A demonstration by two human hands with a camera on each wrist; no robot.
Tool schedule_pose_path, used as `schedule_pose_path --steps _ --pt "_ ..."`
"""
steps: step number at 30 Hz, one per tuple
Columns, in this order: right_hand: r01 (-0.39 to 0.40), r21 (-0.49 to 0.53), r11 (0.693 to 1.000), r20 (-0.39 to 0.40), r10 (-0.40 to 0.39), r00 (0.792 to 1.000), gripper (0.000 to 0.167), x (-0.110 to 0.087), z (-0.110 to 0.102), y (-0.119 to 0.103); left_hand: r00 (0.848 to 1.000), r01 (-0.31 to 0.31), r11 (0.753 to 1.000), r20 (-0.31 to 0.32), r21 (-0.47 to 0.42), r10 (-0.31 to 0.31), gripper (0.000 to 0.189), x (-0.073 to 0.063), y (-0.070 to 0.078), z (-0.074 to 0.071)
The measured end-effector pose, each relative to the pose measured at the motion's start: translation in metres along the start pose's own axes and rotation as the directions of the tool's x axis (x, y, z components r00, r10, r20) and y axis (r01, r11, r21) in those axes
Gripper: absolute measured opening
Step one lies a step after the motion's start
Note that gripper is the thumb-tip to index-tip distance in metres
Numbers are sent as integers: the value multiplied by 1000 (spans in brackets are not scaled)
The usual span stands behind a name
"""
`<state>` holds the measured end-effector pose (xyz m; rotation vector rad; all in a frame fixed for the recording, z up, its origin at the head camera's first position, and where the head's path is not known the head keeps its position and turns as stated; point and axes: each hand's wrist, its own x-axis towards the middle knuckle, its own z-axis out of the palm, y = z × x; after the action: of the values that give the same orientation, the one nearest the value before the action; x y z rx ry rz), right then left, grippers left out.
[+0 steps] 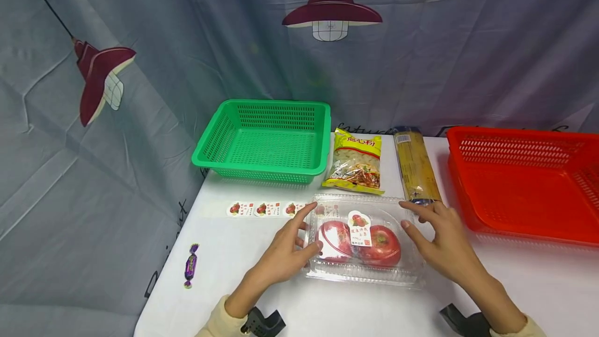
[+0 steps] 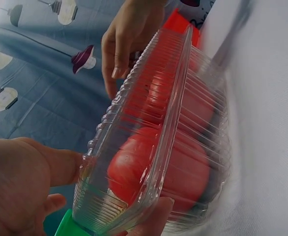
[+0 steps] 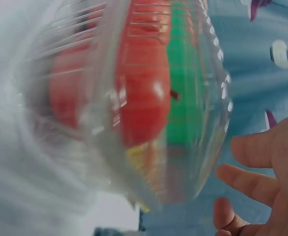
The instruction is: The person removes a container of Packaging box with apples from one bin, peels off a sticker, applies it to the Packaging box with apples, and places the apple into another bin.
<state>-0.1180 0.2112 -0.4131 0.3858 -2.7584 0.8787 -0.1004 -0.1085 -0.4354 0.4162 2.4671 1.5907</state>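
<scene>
A clear plastic clamshell box with two red apples inside lies on the white table, its lid closed. On the lid is a white sticker with printed apples and red characters. My left hand holds the box's left side, thumb on the lid and a fingertip at the rim. At the right side my right hand hovers with fingers spread; in the right wrist view those fingers stand just off the lid. The box's underside is hidden.
Behind the box are a green basket, a yellow pasta bag and a long noodle packet. To the right stands a red basket. A sticker strip and a purple wrapped candy lie left.
</scene>
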Motion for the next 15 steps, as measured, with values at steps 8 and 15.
schedule_pose_path --steps 8,15 --pt "-80 34 996 -95 83 992 39 -18 -4 21 1000 0 1000 -7 30 0 69 -2 1 1" --pt "-289 242 926 -59 312 948 31 -29 -10 43 1000 -8 999 -11 37 9 66 -1 1 1"
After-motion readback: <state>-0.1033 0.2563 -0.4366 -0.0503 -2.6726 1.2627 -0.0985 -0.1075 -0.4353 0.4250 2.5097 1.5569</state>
